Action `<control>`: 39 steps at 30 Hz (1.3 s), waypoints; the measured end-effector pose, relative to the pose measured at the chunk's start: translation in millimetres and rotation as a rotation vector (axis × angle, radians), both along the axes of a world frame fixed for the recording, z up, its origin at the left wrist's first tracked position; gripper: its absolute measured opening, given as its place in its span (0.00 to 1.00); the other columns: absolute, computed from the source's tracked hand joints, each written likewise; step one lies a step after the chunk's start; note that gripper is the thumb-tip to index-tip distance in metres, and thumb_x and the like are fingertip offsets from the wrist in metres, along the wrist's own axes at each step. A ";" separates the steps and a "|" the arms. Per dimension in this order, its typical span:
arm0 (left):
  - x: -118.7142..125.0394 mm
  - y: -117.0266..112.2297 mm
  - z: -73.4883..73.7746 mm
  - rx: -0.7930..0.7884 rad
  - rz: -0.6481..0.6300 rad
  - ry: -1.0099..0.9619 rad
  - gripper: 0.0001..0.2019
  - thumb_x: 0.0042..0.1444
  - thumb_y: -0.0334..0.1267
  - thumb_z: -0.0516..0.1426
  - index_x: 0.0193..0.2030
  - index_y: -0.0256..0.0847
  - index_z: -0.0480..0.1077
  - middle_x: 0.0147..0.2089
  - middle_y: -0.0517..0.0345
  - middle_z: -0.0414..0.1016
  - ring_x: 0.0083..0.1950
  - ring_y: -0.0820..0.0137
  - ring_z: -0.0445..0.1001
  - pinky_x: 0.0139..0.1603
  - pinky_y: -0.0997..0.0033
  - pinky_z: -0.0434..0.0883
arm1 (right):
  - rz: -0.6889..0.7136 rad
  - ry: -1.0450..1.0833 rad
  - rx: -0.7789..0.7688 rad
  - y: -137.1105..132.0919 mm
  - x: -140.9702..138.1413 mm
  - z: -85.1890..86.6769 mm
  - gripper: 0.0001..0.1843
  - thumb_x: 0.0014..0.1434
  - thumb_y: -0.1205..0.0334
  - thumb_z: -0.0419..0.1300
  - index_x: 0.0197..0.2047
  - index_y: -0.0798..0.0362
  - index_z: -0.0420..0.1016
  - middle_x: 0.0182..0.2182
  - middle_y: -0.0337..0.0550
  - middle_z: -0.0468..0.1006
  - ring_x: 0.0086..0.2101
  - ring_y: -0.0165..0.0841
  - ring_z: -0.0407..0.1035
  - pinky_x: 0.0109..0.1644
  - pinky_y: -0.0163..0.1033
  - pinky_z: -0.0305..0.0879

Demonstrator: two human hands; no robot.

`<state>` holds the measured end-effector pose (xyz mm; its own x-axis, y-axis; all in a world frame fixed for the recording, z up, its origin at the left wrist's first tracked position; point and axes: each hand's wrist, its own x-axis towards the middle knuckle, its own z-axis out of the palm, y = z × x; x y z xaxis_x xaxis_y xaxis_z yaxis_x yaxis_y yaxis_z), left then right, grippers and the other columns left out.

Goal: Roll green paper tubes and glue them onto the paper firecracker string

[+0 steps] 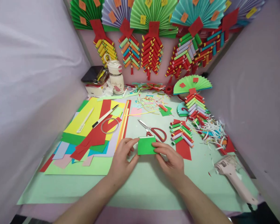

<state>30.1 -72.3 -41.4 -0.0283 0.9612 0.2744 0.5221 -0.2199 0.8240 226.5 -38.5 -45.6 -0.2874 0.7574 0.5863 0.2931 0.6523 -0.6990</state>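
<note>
Between my two hands, above the middle of the table, is a small green piece of paper [146,147] with a pale strip along its far edge. My left hand [125,157] pinches its left side between thumb and fingers. On the right side, my right hand [170,158] grips it the same way. Just beyond the paper lie red-handled scissors [159,133], their blades pointing away to the left and one handle loop partly hidden. Right of my right hand, rolled paper tubes [181,132] in several colours are fixed in a slanted pattern over a red paper piece [184,150].
Coloured sheets [84,113] at left carry a craft knife [105,116], a white pen [85,120] and a metal ring [109,125]. A glue gun [235,180] lies at right, near paper shreds [212,130]. A bottle [116,76] stands behind; paper fans [154,14] hang above.
</note>
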 end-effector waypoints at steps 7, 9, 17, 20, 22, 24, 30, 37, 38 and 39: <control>10.7 32.9 42.6 -0.173 -0.180 -0.362 0.13 0.53 0.34 0.59 0.46 0.46 0.77 0.47 0.52 0.76 0.48 0.64 0.74 0.49 0.66 0.72 | 0.036 0.104 -0.096 16.6 10.1 27.5 0.11 0.57 0.71 0.59 0.42 0.47 0.73 0.49 0.47 0.74 0.49 0.38 0.70 0.50 0.47 0.70; 14.2 46.6 54.8 -0.107 -0.179 -0.389 0.13 0.52 0.35 0.60 0.45 0.46 0.77 0.46 0.53 0.77 0.47 0.65 0.74 0.49 0.66 0.72 | 0.051 0.158 -0.180 29.2 12.0 39.4 0.13 0.56 0.67 0.61 0.46 0.45 0.73 0.55 0.48 0.68 0.47 0.37 0.71 0.48 0.46 0.72; 22.7 71.7 36.7 -0.094 -0.155 -0.500 0.15 0.47 0.37 0.64 0.45 0.45 0.77 0.48 0.52 0.76 0.48 0.63 0.75 0.51 0.63 0.71 | 0.209 0.367 -0.469 64.0 7.8 34.8 0.16 0.54 0.63 0.62 0.47 0.45 0.74 0.50 0.43 0.67 0.39 0.32 0.73 0.43 0.41 0.73; 22.4 70.7 29.8 -0.110 -0.185 -0.471 0.16 0.48 0.37 0.64 0.47 0.46 0.77 0.48 0.52 0.76 0.49 0.62 0.75 0.51 0.63 0.71 | 0.242 0.338 -0.562 61.0 8.5 24.9 0.16 0.53 0.63 0.63 0.47 0.45 0.74 0.46 0.43 0.72 0.41 0.34 0.73 0.43 0.41 0.72; 21.8 69.3 31.7 -0.135 -0.215 -0.418 0.18 0.46 0.38 0.65 0.47 0.47 0.77 0.46 0.52 0.77 0.48 0.61 0.75 0.51 0.63 0.71 | 0.220 0.318 -0.578 58.6 9.4 23.6 0.12 0.53 0.62 0.63 0.43 0.47 0.77 0.41 0.43 0.76 0.40 0.35 0.73 0.43 0.40 0.72; 20.9 67.9 35.9 -0.177 -0.245 -0.376 0.20 0.45 0.39 0.66 0.48 0.47 0.77 0.45 0.52 0.77 0.48 0.61 0.75 0.50 0.63 0.70 | 0.168 0.303 -0.582 57.3 9.8 25.7 0.08 0.51 0.61 0.64 0.38 0.49 0.78 0.37 0.42 0.78 0.38 0.34 0.74 0.41 0.39 0.72; 17.6 64.8 40.3 -0.212 -0.244 -0.347 0.14 0.53 0.42 0.60 0.47 0.48 0.78 0.45 0.53 0.78 0.48 0.62 0.75 0.50 0.64 0.69 | 0.146 0.296 -0.638 54.5 7.5 30.2 0.09 0.54 0.54 0.63 0.36 0.49 0.78 0.34 0.41 0.80 0.35 0.35 0.76 0.39 0.40 0.73; 16.5 67.6 39.1 -0.241 -0.083 -0.476 0.14 0.52 0.44 0.61 0.43 0.42 0.78 0.43 0.52 0.79 0.46 0.63 0.75 0.49 0.64 0.71 | -0.046 0.157 -0.487 72.6 17.6 30.2 0.19 0.59 0.50 0.56 0.49 0.51 0.71 0.43 0.47 0.78 0.38 0.35 0.74 0.40 0.40 0.71; 17.0 67.9 38.9 -0.267 -0.088 -0.499 0.14 0.51 0.43 0.61 0.44 0.42 0.78 0.44 0.52 0.79 0.46 0.63 0.75 0.49 0.64 0.71 | -0.144 0.044 -0.420 83.4 19.8 32.3 0.17 0.60 0.51 0.56 0.48 0.52 0.72 0.43 0.47 0.78 0.39 0.34 0.74 0.42 0.40 0.70; 17.9 68.1 38.7 -0.289 -0.098 -0.520 0.15 0.50 0.43 0.62 0.44 0.41 0.77 0.46 0.52 0.78 0.47 0.63 0.75 0.49 0.65 0.71 | -0.231 -0.096 -0.352 96.5 21.5 34.7 0.16 0.60 0.53 0.56 0.46 0.53 0.73 0.43 0.47 0.78 0.39 0.34 0.73 0.43 0.39 0.68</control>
